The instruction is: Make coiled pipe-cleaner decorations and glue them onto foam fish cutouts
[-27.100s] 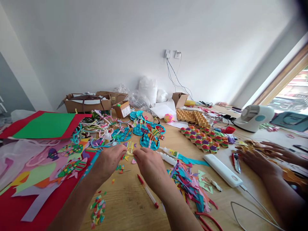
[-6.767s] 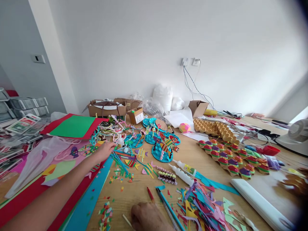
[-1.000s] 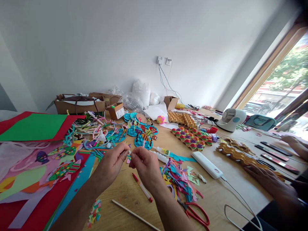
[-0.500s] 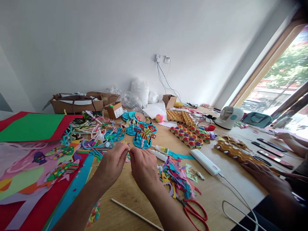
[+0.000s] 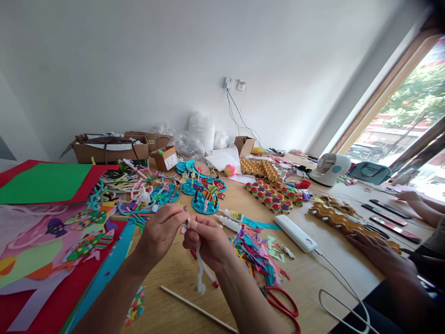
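Note:
A white pipe cleaner [image 5: 200, 273] hangs below my right hand [image 5: 210, 241], its lower end curled. My left hand [image 5: 157, 234] meets the right at the fingertips, and both pinch the upper end of the pipe cleaner, a small bit of which shows between them. Behind it on the table lies a thin white marker-like stick with red ends [image 5: 212, 279], partly hidden by my right hand. Nearer to me is a pale wooden stick [image 5: 194, 306]. Red-handled scissors [image 5: 283, 304] rest beside my right forearm, which covers part of the table.
Glue bottles [image 5: 229, 223] and paper scraps [image 5: 259, 255] lie right of my hands. Blue decorated discs [image 5: 205, 206] stand beyond. At left are coloured sheets [image 5: 45, 181] and piled pipe cleaners [image 5: 134, 183]. A white power strip [image 5: 295, 234] and another person's hand [image 5: 371, 248] are at right.
My right hand has turned and its fingers have curled, so the white pipe cleaner now hangs in view below it. The red-ended stick has become visible. My fingertips remain together.

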Demonstrator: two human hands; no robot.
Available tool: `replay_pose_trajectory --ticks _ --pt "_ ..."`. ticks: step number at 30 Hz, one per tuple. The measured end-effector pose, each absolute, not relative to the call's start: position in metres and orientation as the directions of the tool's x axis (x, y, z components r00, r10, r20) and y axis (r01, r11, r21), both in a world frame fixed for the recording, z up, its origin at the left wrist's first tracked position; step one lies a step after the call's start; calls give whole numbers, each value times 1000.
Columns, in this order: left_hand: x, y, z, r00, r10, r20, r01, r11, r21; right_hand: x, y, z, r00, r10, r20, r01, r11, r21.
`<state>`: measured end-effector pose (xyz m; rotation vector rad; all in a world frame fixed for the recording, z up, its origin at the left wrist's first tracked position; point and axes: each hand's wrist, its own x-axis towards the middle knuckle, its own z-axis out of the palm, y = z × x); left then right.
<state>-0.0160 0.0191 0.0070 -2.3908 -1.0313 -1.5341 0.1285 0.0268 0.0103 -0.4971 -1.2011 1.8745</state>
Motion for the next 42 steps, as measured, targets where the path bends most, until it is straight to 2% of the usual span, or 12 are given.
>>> replay_pose_trajectory --ticks 3,6,8,10,15,22,29,32,35,38,40,42 --pt "-14 21 9 215 600 770 610 -699 374 129 21 12 -318 914 250 -67 242 -968" --pt "-13 21 12 176 680 712 603 -646 468 131 18 13 -207 794 571 435 598 -673" --pt "-12 20 14 134 737 662 592 -595 543 132 18 13 -247 671 699 594 675 -438" --pt "-11 19 15 102 817 568 543 -524 656 133 20 12 -280 608 743 652 688 -318" --pt "-9 17 15 178 912 370 299 -408 863 133 23 9 -322 588 742 690 683 -242" --pt "-9 19 13 183 944 274 205 -310 928 135 23 12 -378 582 720 698 690 -190" --pt "-3 17 14 140 950 280 362 -312 879 133 29 2 -454 539 710 762 647 -3" --pt "-1 17 13 131 921 366 518 -379 767 132 29 3 -393 630 669 766 627 -141" --pt "-4 21 7 221 812 540 646 -537 543 136 30 12 -330 820 467 575 567 -590" --pt "-10 26 0 366 631 684 642 -703 306 144 34 21 -433 890 140 152 225 -962" --pt "-13 29 -3 416 541 730 611 -761 216 148 36 22 -559 829 16 -106 -52 -993" --pt "-13 30 -4 422 503 754 588 -785 194 150 38 20 -655 755 -28 -260 -260 -930"
